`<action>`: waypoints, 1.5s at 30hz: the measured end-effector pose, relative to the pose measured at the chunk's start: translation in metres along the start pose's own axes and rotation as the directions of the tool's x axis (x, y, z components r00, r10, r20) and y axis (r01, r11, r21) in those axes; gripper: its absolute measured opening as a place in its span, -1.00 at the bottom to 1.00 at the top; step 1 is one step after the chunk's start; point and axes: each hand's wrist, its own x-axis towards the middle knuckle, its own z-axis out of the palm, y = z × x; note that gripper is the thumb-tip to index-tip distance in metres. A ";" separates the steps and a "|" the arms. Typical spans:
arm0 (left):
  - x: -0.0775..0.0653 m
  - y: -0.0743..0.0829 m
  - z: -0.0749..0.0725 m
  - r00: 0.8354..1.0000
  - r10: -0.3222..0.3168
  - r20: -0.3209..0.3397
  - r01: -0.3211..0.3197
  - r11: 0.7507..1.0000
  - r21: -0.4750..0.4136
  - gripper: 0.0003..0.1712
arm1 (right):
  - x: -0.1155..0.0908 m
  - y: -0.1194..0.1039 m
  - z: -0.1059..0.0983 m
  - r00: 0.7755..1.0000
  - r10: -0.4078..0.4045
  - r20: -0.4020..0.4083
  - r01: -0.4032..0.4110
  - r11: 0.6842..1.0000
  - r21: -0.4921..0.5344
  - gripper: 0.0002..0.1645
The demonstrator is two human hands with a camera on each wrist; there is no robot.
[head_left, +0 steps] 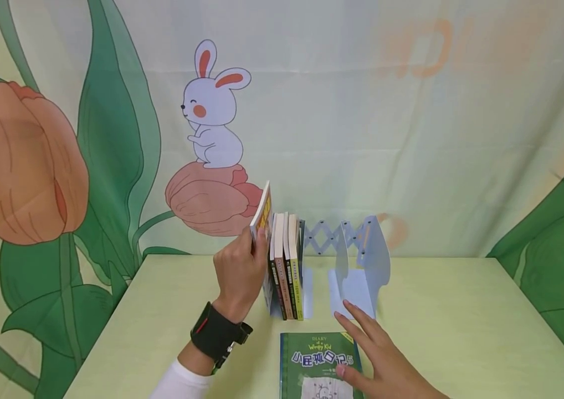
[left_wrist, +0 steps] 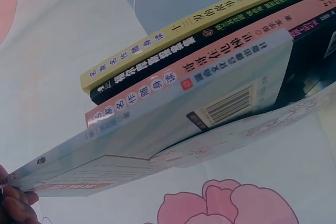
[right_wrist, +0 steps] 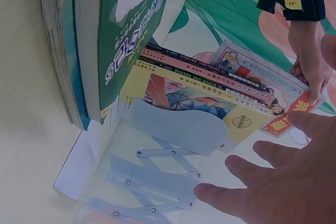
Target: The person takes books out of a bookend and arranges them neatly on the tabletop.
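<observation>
My left hand pinches a thin pale book by its edge; in the left wrist view its barcode and spine face the camera. It stands tilted at the left end of a row of upright books, rising above them. Yellow, pink and black spines show in that row. My right hand holds nothing; its fingers are spread over a green comic-style book lying flat. From the right wrist, that green book is seen on top of a stack, beside my outstretched fingers.
A pale blue expandable bookend rack supports the row, with a gap between its middle and right plates. Its crossed metal links run along the back. Behind the table hangs a cloth with a rabbit and tulips.
</observation>
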 end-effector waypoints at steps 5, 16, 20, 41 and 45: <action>0.008 0.004 0.000 0.999 -0.017 0.027 0.017 1.000 -0.016 -0.62 | 0.000 -0.001 -0.001 1.000 -0.005 -0.004 0.005 1.000 -0.010 -0.04; 0.016 0.009 -0.004 0.999 -0.028 0.036 0.029 0.999 -0.028 -0.67 | 0.002 0.001 -0.002 1.000 -0.003 0.007 0.003 1.000 0.001 -0.04; 0.019 0.011 -0.006 0.999 -0.026 0.027 0.027 0.999 -0.031 -0.68 | 0.002 0.001 -0.002 1.000 0.000 0.005 0.000 1.000 0.002 -0.02; 0.027 0.014 -0.012 1.000 -0.006 -0.025 0.005 0.999 -0.039 -0.71 | 0.004 0.000 -0.004 1.000 -0.010 0.019 0.010 1.000 0.018 -0.04; 0.027 0.014 -0.015 0.999 -0.012 -0.045 0.010 0.999 -0.043 -0.70 | 0.005 -0.001 -0.004 1.000 -0.018 0.026 0.017 1.000 0.025 -0.05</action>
